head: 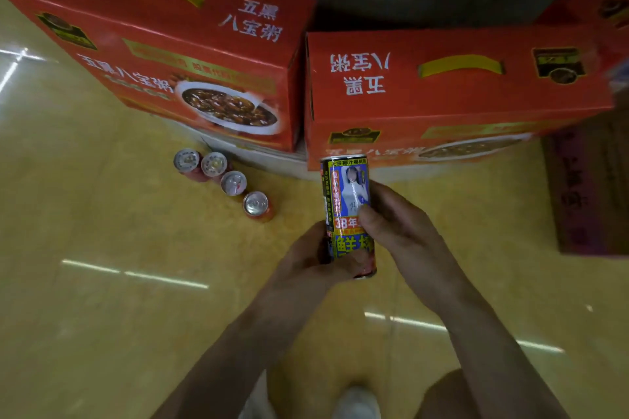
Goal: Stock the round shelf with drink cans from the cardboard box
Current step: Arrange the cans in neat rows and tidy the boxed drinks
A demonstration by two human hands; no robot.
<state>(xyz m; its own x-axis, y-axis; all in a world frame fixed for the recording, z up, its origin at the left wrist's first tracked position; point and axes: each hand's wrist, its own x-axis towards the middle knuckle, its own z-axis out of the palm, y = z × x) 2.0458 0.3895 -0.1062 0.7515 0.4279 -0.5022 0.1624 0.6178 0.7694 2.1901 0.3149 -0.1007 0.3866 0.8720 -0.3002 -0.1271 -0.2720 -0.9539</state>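
drink can (347, 201): tall, black/yellow/blue label, held in the air over the floor (102, 214), top end pointing towards the shelf, just in front of the right red box
left grip (316, 255): fingers curled round the can's lower end, thumb side on the label
right grip (398, 221): wrapped round the can's middle from the right, thumb pressed on the label front
floor cans (233, 182): four, upright, silver pull-tab tops, red sides; curved row on the floor just beside the shelf edge, neighbours touching or nearly so
round shelf (258, 155): only the low white curved rim shows
red boxes (163, 54): two, yellow handles, porridge bowl print, sitting on the white tier, side by side, closed
cardboard box (585, 194): brown, purple print, at right edge on the floor; contents can't tell
shoe (357, 401): white, bottom edge, blurred
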